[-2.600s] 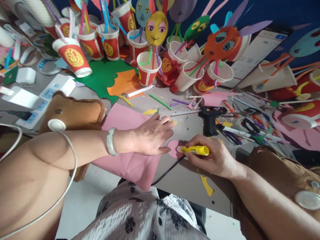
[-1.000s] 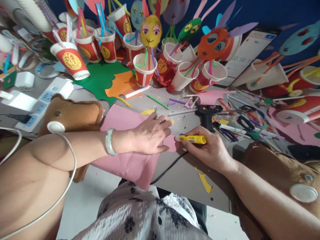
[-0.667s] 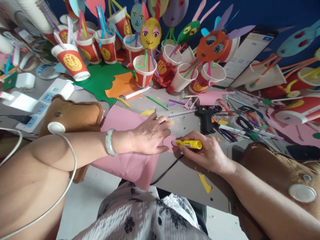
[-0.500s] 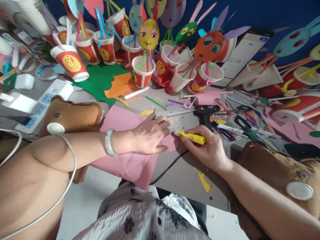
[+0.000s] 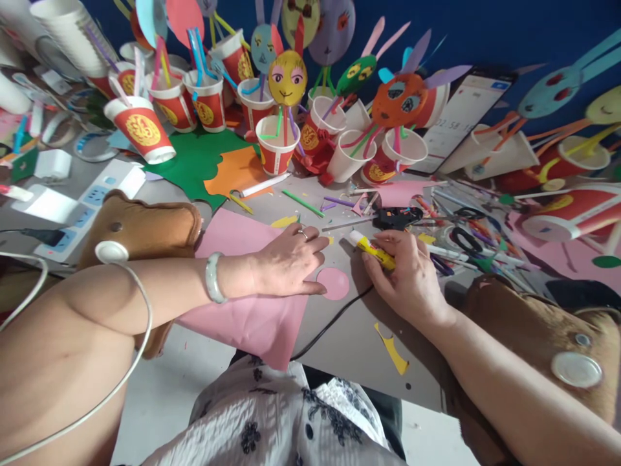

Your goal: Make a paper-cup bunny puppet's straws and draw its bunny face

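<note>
My left hand (image 5: 291, 260) rests over a large pink sheet (image 5: 272, 323), fingers spread and its thumb tip at the edge of a small pink paper circle (image 5: 332, 283). The circle lies flat on the grey table and shows whole. To its right, my right hand (image 5: 410, 268) grips a yellow glue stick (image 5: 374, 249), whose pale end points up and to the left. A thin black cable (image 5: 334, 320) runs below the circle.
Behind stand red and white paper cups (image 5: 276, 145) with straws and paper faces. A black glue gun (image 5: 398, 218) lies beyond my right hand, near scissors (image 5: 466, 239) and pens. Brown cushions (image 5: 145, 226) flank both sides. A yellow scrap (image 5: 392, 349) lies near the front edge.
My right hand has moved slightly right and up with the glue stick, away from the pink circle, which is now fully uncovered. My left hand has barely moved.
</note>
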Available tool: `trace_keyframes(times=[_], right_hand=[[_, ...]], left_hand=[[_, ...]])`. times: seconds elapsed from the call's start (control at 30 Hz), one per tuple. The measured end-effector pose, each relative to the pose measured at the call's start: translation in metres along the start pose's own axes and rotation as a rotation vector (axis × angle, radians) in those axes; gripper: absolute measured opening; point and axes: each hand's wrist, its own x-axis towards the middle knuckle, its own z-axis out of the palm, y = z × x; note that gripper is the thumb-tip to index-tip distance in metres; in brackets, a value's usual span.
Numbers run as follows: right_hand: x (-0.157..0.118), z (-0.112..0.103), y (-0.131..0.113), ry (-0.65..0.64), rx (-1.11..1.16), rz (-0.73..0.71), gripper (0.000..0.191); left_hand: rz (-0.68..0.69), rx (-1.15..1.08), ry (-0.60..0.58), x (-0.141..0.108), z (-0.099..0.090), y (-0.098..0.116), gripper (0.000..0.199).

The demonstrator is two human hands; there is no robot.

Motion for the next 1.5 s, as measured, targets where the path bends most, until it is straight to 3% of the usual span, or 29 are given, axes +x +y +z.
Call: trace_keyframes(times=[0.1,0.3,0.73,1.07,1.23,1.33,1.4,1.5], right_hand=[[0.001,0.001,0.005,0.028,-0.220,-0.122,0.021],[0.000,0.000,0.003,-0.010,-0.422,-0.150,0.021],[0.009,0.005,0.005,-0.053,-0.506,-0.165,0.037],[0.025,0.004,-0.001,-0.177,-0.555,-0.117,0.041],[0.030,-0.007,-0.010,-0.097,-0.479,-0.175,0.036],[0.034,-0.007,-0.016,-0.223,-0.335,-0.174,0.030],[0.036,-0.002,-0.020,-0.336,-0.252,-0.106,0.028],[0.042,0.005,-0.027,-0.406,-0.234,-0.024,0.027]], left_hand=[[-0.001,-0.007,-0.006,0.001,0.002,-0.001,0.054],[-0.004,-0.030,-0.019,0.000,0.002,-0.003,0.056],[0.006,-0.017,0.096,-0.002,0.012,-0.004,0.060],[-0.001,-0.040,0.090,-0.003,0.012,-0.005,0.059],[-0.022,-0.071,0.070,-0.004,0.006,-0.003,0.053],[-0.033,-0.087,0.063,-0.004,0.005,-0.002,0.048],[-0.037,-0.088,0.072,-0.005,0.006,-0.002,0.047],[-0.025,-0.086,0.094,-0.005,0.008,-0.002,0.048]])
